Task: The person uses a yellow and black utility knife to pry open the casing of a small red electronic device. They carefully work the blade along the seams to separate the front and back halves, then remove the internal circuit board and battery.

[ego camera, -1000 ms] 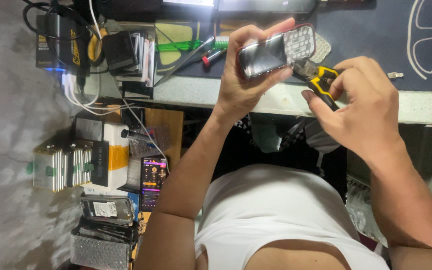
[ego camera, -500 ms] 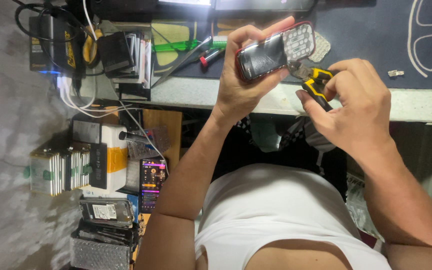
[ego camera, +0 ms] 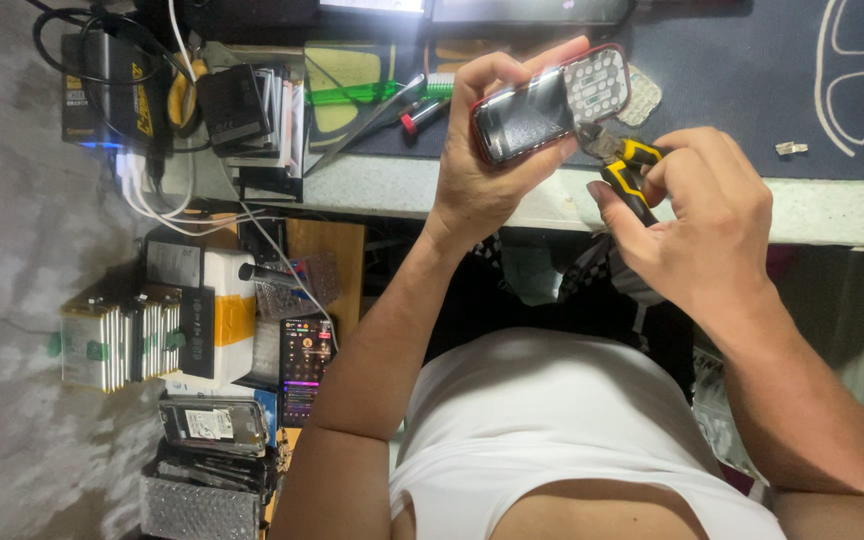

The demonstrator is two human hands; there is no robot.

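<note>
My left hand (ego camera: 477,185) holds a small red-edged keypad phone (ego camera: 542,105) up over the desk edge, with its dark screen and white keypad facing me. My right hand (ego camera: 707,225) grips small pliers with yellow and black handles (ego camera: 630,165). The plier jaws touch the lower edge of the phone, near where the screen meets the keypad. Both hands hover above the dark blue mat (ego camera: 742,70) on the desk.
A small clear connector (ego camera: 790,148) lies on the mat at the right. A green brush (ego camera: 372,93) and a red-tipped tool (ego camera: 418,113) lie left of the phone. A black charger box (ego camera: 112,85) with cables sits far left. Below are stacked phone parts (ego camera: 137,340) and a lit phone (ego camera: 304,370).
Almost nothing moves. My right hand and the pliers edge a little closer to the phone, and my left hand keeps the phone in the same place.
</note>
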